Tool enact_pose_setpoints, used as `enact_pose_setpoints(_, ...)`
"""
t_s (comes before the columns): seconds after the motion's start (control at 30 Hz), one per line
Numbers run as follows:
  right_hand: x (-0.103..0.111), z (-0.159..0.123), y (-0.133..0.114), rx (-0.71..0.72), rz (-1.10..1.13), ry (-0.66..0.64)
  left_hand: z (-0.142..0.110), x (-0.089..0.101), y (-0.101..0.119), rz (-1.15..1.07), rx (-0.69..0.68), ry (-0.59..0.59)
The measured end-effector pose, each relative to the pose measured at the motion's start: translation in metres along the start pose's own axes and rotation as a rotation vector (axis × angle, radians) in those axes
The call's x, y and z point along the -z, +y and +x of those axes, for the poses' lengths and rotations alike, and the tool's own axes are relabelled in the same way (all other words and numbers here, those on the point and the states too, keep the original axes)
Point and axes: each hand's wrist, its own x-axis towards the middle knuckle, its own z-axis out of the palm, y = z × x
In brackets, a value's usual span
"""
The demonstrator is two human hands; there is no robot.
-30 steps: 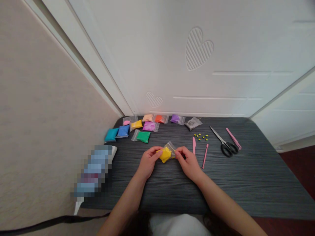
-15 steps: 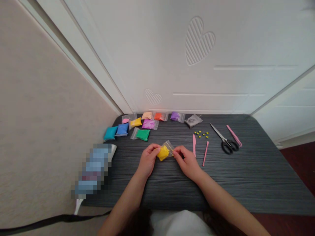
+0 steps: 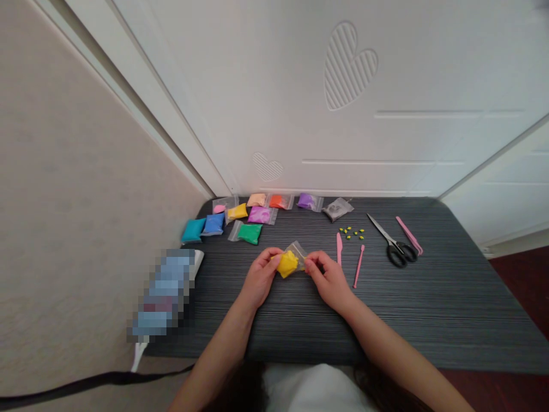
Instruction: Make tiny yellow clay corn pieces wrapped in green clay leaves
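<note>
Yellow packet (image 3: 287,264) held over the dark table (image 3: 398,320), left hand (image 3: 258,280) pinching its filled end, right hand (image 3: 331,281) gripping its clear end; it looks well filled, whether opened unclear, small yellow-green pieces (image 3: 361,230) already laid out.

Yellow bag (image 3: 288,264): left end's tucked under the left hand (image 3: 257,281), and the right hand (image 3: 332,281) covers its other edge, so no clue how those fingertips sit.
Pink knife (image 3: 339,246): lower end lost behind the right hand, lol.
Pixelated thing (image 3: 162,294): total mosaic, can't say what it is.
Tiny yellow-green bits (image 3: 349,236): way too small to make out.
Grey bag (image 3: 338,210): contents are a murky blur tbh.
Black strap (image 3: 111,378): runs off the left side.
Forearms: both chopped by the bottom edge.
</note>
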Motion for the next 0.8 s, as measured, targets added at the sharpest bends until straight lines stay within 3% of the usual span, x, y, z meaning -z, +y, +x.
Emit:
enact_pose_setpoints(0.17,0.0017,0.0019,0.0069,-0.03,0.057,0.0,-0.0011,0.0027,-0.0002,0.045,0.056,-0.112)
enact_pose_setpoints(0.5,0.0027,-0.0003,0.0007,-0.021,0.026,-0.019,-0.0023,0.0041,-0.0016,0.196,-0.004,-0.048)
enact_pose_setpoints(0.8,0.0026,0.0004,-0.0005,-0.002,-0.004,-0.007,-0.0024,0.0038,-0.0019,0.127,0.022,-0.052)
